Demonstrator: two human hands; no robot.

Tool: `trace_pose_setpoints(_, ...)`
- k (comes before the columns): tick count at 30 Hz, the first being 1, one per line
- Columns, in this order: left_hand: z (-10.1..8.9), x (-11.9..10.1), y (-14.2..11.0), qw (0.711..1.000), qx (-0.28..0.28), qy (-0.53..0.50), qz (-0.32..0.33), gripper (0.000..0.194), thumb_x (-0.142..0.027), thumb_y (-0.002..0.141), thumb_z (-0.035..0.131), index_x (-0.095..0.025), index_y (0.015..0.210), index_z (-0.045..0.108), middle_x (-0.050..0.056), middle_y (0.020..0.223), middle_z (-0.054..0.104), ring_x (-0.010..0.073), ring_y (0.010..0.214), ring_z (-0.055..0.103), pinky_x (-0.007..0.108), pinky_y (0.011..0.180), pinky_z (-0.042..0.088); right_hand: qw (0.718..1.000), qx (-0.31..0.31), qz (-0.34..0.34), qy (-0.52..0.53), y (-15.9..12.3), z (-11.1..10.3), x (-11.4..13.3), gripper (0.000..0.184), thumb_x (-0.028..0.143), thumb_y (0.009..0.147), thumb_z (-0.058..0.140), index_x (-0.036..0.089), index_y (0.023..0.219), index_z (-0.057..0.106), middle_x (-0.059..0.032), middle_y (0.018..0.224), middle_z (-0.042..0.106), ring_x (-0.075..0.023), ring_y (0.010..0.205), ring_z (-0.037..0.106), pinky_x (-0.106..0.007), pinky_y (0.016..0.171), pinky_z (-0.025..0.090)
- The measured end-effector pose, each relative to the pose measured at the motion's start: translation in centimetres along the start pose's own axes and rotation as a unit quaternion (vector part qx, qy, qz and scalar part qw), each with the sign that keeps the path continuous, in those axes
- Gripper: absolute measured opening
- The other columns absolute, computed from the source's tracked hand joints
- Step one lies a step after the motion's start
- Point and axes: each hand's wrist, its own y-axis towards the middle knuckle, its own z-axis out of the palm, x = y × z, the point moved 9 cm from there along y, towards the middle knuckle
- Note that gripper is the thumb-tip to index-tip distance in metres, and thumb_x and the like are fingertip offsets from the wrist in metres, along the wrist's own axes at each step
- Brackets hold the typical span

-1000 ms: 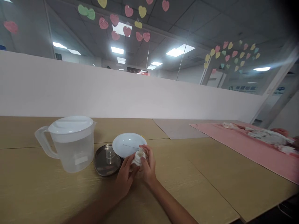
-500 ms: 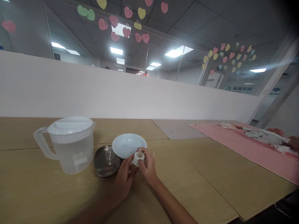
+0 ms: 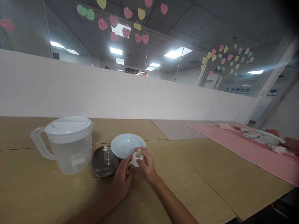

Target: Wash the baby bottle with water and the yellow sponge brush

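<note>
Left hand [image 3: 121, 179] and right hand [image 3: 149, 166] clasp a baby bottle [image 3: 136, 162], white bowl [image 3: 118, 151] just beyond, metal tray [image 3: 100, 165] and lidded pitcher [image 3: 71, 152] to the left.

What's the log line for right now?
left hand: holding bottle; right hand: holding bottle; tray: clear container inside; pitcher: lidded; bowl: beyond bottle
</note>
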Motion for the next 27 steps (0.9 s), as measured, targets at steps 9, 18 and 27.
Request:
trace_pose_setpoints(9, 0.2, 0.0, -0.4, 1.0, -0.002, -0.011, 0.012, 0.04, -0.031, 0.09, 0.043, -0.024, 0.129, 0.036, 0.009, 0.126, 0.051, 0.0208, 0.116, 0.05, 0.036, 0.092, 0.046, 0.998, -0.026, 0.023, -0.059, -0.5, 0.4, -0.6, 0.049, 0.041, 0.081, 0.054, 0.02, 0.124, 0.042, -0.0071, 0.1, 0.054, -0.0213, 0.094, 0.054, -0.035, 0.082, 0.045)
trace_pose_setpoints(18, -0.8, -1.2, 0.3, 0.988, 0.007, 0.116, 0.097, 0.05, -0.031, 0.086, 0.048, -0.019, 0.132, 0.03, 0.012, 0.114, 0.053, 0.0219, 0.105, 0.054, 0.039, 0.089, 0.045, 0.987, -0.034, -0.035, -0.151, -0.4, 0.4, 0.9, 0.034, 0.037, 0.084, 0.05, 0.019, 0.113, 0.048, -0.0072, 0.098, 0.057, -0.0208, 0.09, 0.054, -0.035, 0.079, 0.044)
trace_pose_setpoints(27, -10.1, 0.1, 6.6, 0.941, -0.13, 0.311, 0.033, 0.042, -0.017, 0.079, 0.04, -0.014, 0.121, 0.042, 0.012, 0.115, 0.051, 0.027, 0.11, 0.047, 0.044, 0.094, 0.039, 0.974, -0.015, -0.081, -0.213, -0.7, 0.4, 1.1, 0.035, 0.037, 0.09, 0.038, 0.016, 0.115, 0.049, -0.0097, 0.095, 0.058, -0.0237, 0.091, 0.051, -0.04, 0.08, 0.04)
